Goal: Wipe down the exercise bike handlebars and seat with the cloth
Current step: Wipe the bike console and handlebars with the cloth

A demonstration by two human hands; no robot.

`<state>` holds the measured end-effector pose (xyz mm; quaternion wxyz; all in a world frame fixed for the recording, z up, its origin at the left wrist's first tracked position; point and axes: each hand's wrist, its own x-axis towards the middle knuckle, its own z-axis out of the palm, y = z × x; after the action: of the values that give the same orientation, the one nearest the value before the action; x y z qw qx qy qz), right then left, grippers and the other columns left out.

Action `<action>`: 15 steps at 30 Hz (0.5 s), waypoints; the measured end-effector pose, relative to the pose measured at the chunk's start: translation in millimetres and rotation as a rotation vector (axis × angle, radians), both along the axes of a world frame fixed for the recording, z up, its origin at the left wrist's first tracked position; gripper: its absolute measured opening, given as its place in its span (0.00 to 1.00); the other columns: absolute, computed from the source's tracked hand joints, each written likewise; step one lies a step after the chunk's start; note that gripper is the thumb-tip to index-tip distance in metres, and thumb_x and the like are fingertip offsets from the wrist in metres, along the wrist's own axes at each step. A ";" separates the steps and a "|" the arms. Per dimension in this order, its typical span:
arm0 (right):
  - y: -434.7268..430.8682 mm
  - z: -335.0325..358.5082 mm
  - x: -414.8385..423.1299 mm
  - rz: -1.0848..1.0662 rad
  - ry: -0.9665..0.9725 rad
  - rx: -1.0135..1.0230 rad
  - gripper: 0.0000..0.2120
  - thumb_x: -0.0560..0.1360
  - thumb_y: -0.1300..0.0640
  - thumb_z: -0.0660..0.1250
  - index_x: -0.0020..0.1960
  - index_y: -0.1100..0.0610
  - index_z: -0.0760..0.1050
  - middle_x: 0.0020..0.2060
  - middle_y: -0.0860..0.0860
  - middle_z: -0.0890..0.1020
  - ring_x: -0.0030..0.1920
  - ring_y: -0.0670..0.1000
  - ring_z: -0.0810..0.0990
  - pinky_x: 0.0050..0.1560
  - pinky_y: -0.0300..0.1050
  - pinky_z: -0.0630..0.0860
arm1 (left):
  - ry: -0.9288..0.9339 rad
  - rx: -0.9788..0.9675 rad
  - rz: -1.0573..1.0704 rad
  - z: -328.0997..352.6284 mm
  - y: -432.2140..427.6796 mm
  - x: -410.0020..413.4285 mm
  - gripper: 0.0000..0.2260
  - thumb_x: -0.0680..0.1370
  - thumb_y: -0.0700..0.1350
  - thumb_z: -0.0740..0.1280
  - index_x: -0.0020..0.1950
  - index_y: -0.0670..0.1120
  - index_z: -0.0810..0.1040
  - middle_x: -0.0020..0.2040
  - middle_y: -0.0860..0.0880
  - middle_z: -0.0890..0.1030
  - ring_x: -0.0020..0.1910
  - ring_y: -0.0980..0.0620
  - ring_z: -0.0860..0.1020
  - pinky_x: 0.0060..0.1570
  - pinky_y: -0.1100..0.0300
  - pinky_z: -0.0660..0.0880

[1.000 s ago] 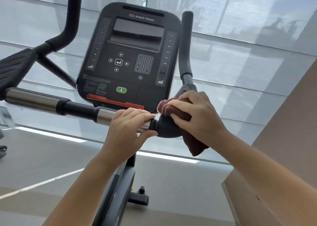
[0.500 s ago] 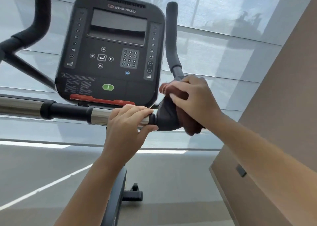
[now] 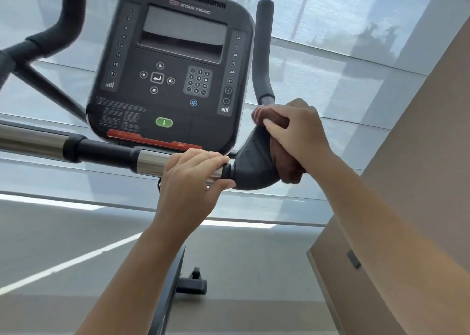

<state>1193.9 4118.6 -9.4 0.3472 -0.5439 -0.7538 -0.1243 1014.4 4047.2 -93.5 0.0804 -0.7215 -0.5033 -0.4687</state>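
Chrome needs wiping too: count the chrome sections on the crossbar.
2. One chrome section at the crossbar's far left, cut by the frame edge; the other partly under the left hand. More may be hidden.

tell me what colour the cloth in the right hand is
Reddish brown; the cloth shows best in the head view, under the right hand.

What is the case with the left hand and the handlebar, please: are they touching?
Touching. The head view shows the left hand curled around the metal part of the handlebar, fingers over it, thumb under.
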 end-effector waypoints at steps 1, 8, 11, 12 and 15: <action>2.9 0.8 1.5 0.010 0.014 -0.017 0.13 0.74 0.53 0.65 0.58 0.47 0.78 0.47 0.54 0.75 0.53 0.59 0.70 0.49 0.38 0.63 | -0.002 -0.003 -0.003 0.1 -0.2 0.3 0.16 0.65 0.49 0.70 0.48 0.42 0.83 0.46 0.48 0.84 0.48 0.46 0.80 0.52 0.59 0.63; -58.4 -58.3 -3.2 0.091 0.170 0.238 0.13 0.71 0.53 0.65 0.55 0.53 0.79 0.49 0.52 0.78 0.49 0.52 0.68 0.54 0.25 0.60 | 0.051 0.005 0.009 -1.0 -1.5 0.0 0.16 0.65 0.48 0.70 0.49 0.41 0.82 0.47 0.48 0.84 0.49 0.45 0.80 0.53 0.57 0.64; -31.6 -38.8 6.8 0.107 0.209 0.184 0.12 0.71 0.56 0.68 0.55 0.52 0.80 0.47 0.51 0.77 0.50 0.54 0.72 0.53 0.26 0.62 | 0.103 0.012 0.002 0.5 -2.7 -1.2 0.16 0.66 0.48 0.70 0.49 0.41 0.81 0.47 0.47 0.83 0.50 0.45 0.80 0.53 0.56 0.64; -17.1 -26.3 10.9 0.112 0.238 0.121 0.13 0.71 0.57 0.69 0.55 0.52 0.80 0.47 0.50 0.76 0.51 0.54 0.73 0.51 0.25 0.62 | 0.117 0.008 0.004 1.3 -3.4 -1.7 0.16 0.66 0.48 0.69 0.50 0.41 0.81 0.48 0.47 0.83 0.50 0.45 0.80 0.53 0.56 0.64; 18.5 -0.1 23.4 0.126 0.250 -0.047 0.14 0.72 0.59 0.68 0.57 0.50 0.79 0.49 0.54 0.78 0.52 0.52 0.75 0.48 0.20 0.61 | 0.145 -0.001 0.001 2.2 -4.0 -2.8 0.17 0.68 0.50 0.69 0.51 0.41 0.81 0.48 0.47 0.83 0.50 0.45 0.80 0.54 0.56 0.65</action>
<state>1217.3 4137.1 -9.5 0.4327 -0.5147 -0.7400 -0.0161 1011.6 4043.1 -91.2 0.1166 -0.7534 -0.4966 -0.4151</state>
